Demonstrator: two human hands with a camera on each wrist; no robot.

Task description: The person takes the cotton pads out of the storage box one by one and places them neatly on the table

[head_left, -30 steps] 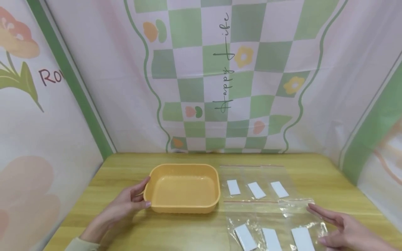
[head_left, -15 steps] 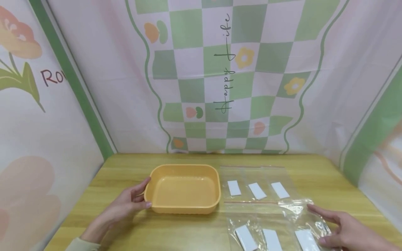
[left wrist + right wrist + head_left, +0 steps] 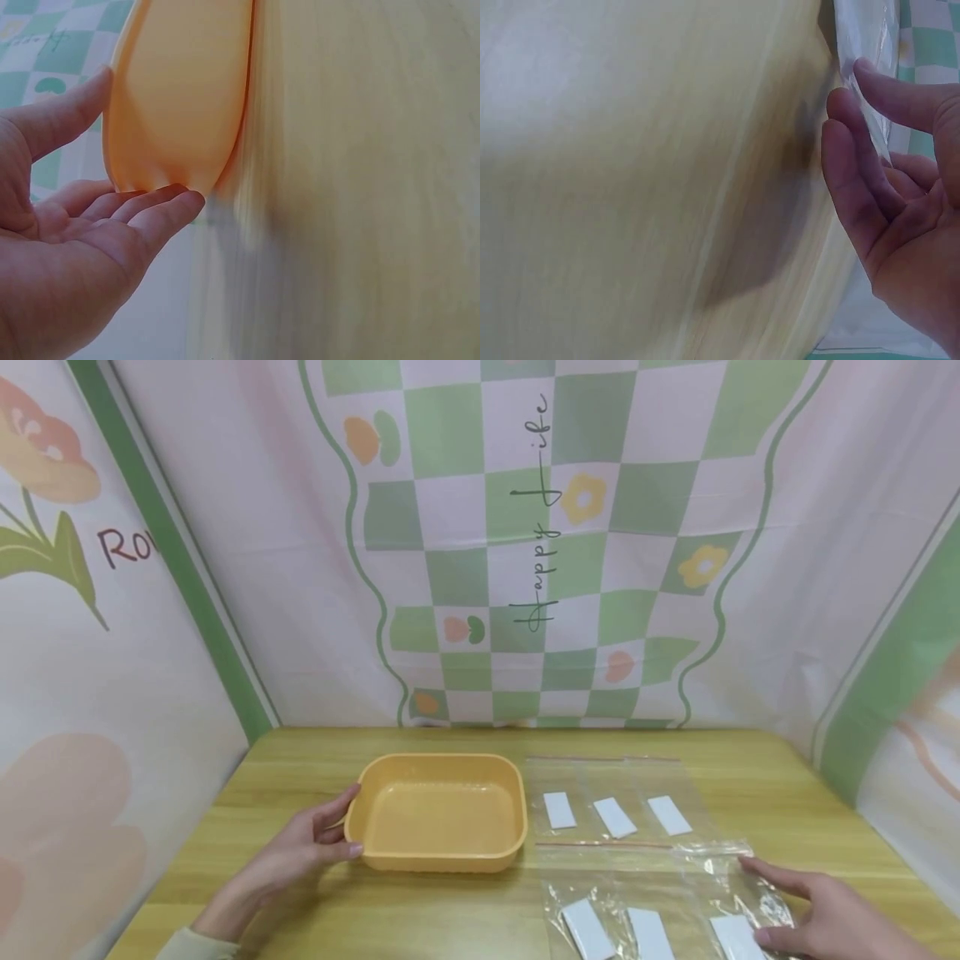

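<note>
An orange-yellow plastic tray (image 3: 442, 818) sits left of centre on the table, with nothing inside. My left hand (image 3: 292, 847) holds its left end, thumb at the near corner and index finger at the far one; in the left wrist view the fingertips touch the tray's outer wall (image 3: 180, 90). At the front right, my right hand (image 3: 832, 910) pinches the right edge of a clear zip bag (image 3: 738, 889) with a white card (image 3: 733, 935) in it. The right wrist view shows the thumb on one face of the bag (image 3: 866, 30) and fingers at the other.
Several more clear zip bags with white cards lie in two rows right of the tray, such as the far-row card (image 3: 558, 810) and near-row card (image 3: 587, 929). Behind the wooden table (image 3: 300, 752) hangs a green-and-white checked curtain (image 3: 525, 568).
My right hand has closed its thumb onto the right front bag; that bag and its card have shifted slightly right and toward me. The left hand and tray stay in place.
</note>
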